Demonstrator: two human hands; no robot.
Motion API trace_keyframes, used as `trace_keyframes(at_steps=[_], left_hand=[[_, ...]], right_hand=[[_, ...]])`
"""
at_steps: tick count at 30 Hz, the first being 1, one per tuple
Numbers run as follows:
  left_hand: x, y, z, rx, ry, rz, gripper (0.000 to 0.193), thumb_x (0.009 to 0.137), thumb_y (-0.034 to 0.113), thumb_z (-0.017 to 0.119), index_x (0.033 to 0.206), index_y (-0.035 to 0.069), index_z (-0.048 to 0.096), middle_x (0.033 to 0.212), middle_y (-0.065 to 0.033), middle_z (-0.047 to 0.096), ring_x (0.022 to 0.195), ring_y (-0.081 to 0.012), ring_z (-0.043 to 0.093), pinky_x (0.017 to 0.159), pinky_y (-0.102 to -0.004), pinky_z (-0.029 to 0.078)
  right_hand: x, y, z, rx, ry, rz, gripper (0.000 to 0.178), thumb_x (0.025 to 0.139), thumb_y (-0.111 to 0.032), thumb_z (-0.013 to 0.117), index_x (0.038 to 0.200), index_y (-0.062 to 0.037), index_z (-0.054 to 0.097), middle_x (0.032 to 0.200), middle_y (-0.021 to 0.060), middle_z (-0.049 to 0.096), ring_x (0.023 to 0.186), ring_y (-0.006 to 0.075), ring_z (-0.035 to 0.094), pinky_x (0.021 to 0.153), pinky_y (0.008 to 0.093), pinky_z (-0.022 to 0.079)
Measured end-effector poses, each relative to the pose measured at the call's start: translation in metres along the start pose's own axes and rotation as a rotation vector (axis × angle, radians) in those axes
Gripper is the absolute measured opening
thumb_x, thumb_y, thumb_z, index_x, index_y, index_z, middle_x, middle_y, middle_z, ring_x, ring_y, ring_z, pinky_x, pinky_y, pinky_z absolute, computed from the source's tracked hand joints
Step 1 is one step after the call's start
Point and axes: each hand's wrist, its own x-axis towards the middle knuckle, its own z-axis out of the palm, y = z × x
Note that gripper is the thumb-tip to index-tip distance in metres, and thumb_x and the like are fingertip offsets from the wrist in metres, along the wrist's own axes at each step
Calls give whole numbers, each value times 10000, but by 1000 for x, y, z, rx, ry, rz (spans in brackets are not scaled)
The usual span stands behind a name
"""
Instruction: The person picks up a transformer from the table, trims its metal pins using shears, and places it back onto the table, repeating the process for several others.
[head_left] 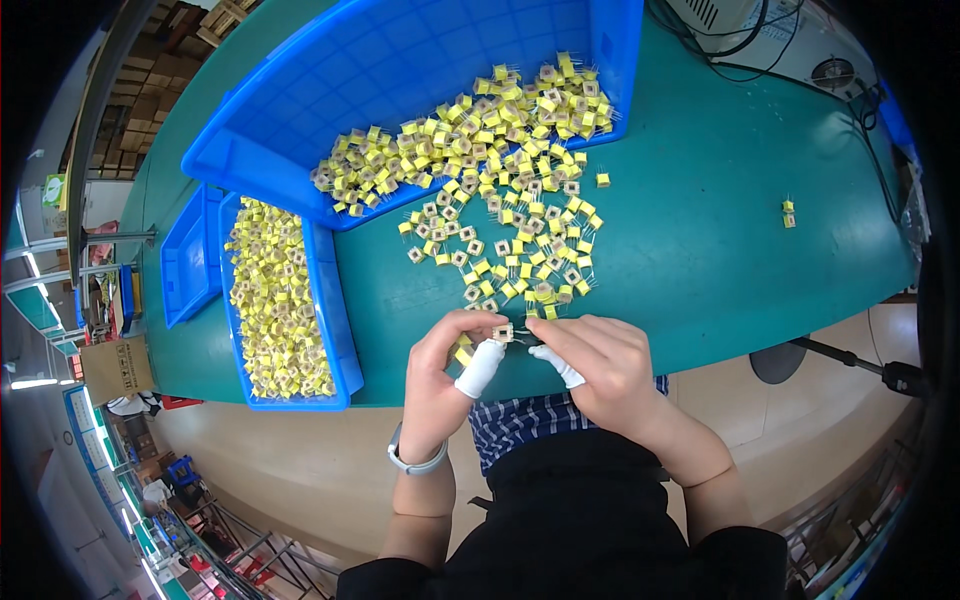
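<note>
- My left hand [440, 365] is curled nearly closed, thumb in a white cot [480, 368], pinching one small yellow part [503, 332] at its fingertips.
- My right hand [600, 365] is also nearly closed, fingertips meeting the same part from the other side.
- The part sits just below the loose pile [510, 235] on the green table [720, 260].
- The big blue bin [400, 70] is tipped above the pile; a smaller full bin [340, 330] lies to the pile's left.

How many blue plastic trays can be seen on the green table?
3. A large tray at the top, a narrow tray full of yellow parts at left, and a small shallow tray further left. Others may be hidden.
</note>
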Motion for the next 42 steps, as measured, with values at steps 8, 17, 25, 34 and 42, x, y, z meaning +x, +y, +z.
trace_keyframes(at_steps=[8,17,25,34,42], left_hand=[[0,1,0,-21,-52,-26,263,887,98,747,1122,3,679,1042,-43,646,940,-132,565,851,-260,455],[0,-3,7,-245,-31,-92,241,929,67,696,1161,14,660,1095,-76,670,974,-138,579,810,-276,496],[-4,-16,0,-653,-72,-205,253,960,164,684,1142,-3,630,1076,-136,692,674,-67,513,570,-206,396],[-2,-20,1,-836,-75,-205,220,965,187,685,1086,17,617,1052,-145,699,642,-67,471,576,-210,367],[-1,-23,1,-825,-103,-204,193,965,206,682,1043,45,610,1033,-141,684,639,-73,460,579,-218,368]], right_hand=[[2,2,2,16,9,-5,363,746,30,688,1107,34,725,897,157,733,695,303,698,598,377,534],[1,0,0,60,-11,36,332,760,21,700,1091,41,726,923,166,745,740,315,722,634,384,556],[3,-3,-2,144,-13,99,283,841,-68,753,1103,35,723,942,174,748,801,329,739,689,387,578],[2,-4,-3,171,-15,112,281,854,-88,760,1103,37,722,934,172,745,792,326,733,688,381,576],[-1,-3,-2,168,-5,123,286,847,-90,767,1098,39,721,933,173,743,790,327,732,694,384,576]])
